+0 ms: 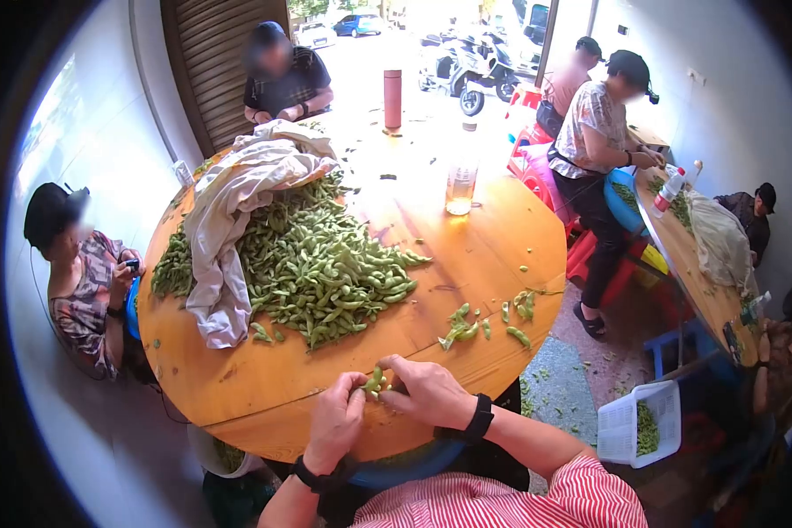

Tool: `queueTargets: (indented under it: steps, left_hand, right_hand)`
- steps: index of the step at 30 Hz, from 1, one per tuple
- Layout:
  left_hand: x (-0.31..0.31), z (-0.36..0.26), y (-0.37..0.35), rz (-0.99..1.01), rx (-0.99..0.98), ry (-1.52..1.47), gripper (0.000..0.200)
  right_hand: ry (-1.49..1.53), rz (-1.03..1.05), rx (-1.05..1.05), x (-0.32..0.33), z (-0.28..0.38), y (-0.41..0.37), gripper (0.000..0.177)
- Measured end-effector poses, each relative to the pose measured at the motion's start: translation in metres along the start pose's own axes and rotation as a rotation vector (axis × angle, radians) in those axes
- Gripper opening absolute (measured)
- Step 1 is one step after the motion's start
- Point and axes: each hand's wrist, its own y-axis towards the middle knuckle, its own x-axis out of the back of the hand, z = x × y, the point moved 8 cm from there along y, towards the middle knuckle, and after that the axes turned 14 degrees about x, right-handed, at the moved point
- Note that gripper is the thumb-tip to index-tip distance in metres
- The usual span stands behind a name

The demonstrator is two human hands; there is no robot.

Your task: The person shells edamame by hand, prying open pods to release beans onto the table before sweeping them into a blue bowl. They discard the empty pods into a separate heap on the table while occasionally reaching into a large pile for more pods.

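Observation:
Between my two hands, over the near edge of the round wooden table, is a green soybean pod (375,383). My left hand (335,424) pinches one end with thumb and finger. At the other end, the thumb and fingers of my right hand (429,392) close on the same pod. Beyond them lies a large heap of soybean pods (326,260), partly covered by a crumpled pale cloth (229,211). A few loose pods and husks (459,327) lie to the right of the heap.
The round table (493,255) bears a pink flask (392,101) and a bottle of amber liquid (460,185). A blue basin (405,466) sits below its near edge. People sit left and far; others work at a right-hand table. A white basket (620,427) stands on the floor.

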Motion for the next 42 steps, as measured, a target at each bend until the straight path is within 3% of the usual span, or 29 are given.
queueTargets:
  steps: [2,4,6,8,11,17,21,23,29,33,36,39,42]
  left_hand:
    - [-0.008,-0.002,-0.003,0.042,-0.039,-0.006,0.02]
    - [-0.016,-0.003,-0.006,0.078,-0.073,-0.014,0.021]
    - [-0.017,-0.01,-0.006,-0.004,-0.188,0.084,0.022]
    - [-0.016,-0.011,-0.002,-0.017,-0.173,0.088,0.021]
    - [-0.01,-0.018,-0.004,-0.072,-0.171,0.222,0.021]
    - [-0.021,-0.035,-0.021,-0.031,-0.467,0.241,0.02]
    - [-0.004,-0.032,-0.015,0.012,-0.434,0.161,0.018]
    - [0.018,-0.033,0.005,-0.105,-0.378,0.302,0.018]
    - [0.036,-0.015,0.063,-0.267,-0.291,0.616,0.009]
    - [0.033,-0.004,0.066,-0.198,-0.219,0.764,0.011]
    - [0.033,-0.013,0.052,-0.232,-0.274,0.693,0.009]
    - [0.026,-0.023,0.04,-0.113,-0.172,0.43,0.015]
    - [0.007,-0.021,0.033,0.075,-0.035,0.262,0.018]
  right_hand:
    - [0.099,0.003,-0.07,-0.002,-0.005,-0.002,0.034]
    - [0.398,-0.04,-0.166,-0.004,-0.011,-0.004,0.024]
    - [0.398,-0.061,-0.176,0.001,-0.011,-0.001,0.02]
    - [0.418,-0.065,-0.188,0.006,-0.015,0.0,0.016]
    - [0.165,-0.131,-0.159,0.037,-0.03,0.0,0.013]
    - [-0.058,-0.087,-0.362,0.087,-0.077,-0.019,0.014]
    - [-0.282,-0.172,-0.301,0.107,-0.079,-0.026,0.018]
    - [-0.352,-0.216,-0.316,0.113,-0.077,-0.029,0.018]
    - [-0.077,-0.08,-0.284,0.061,-0.052,-0.021,0.012]
    - [0.085,-0.006,-0.19,0.039,-0.035,-0.008,0.011]
    - [0.075,0.075,-0.174,0.03,-0.034,-0.001,0.016]
    - [0.126,0.072,-0.065,0.024,-0.019,0.013,0.033]
    - [0.065,0.049,0.041,0.007,-0.02,0.016,0.036]
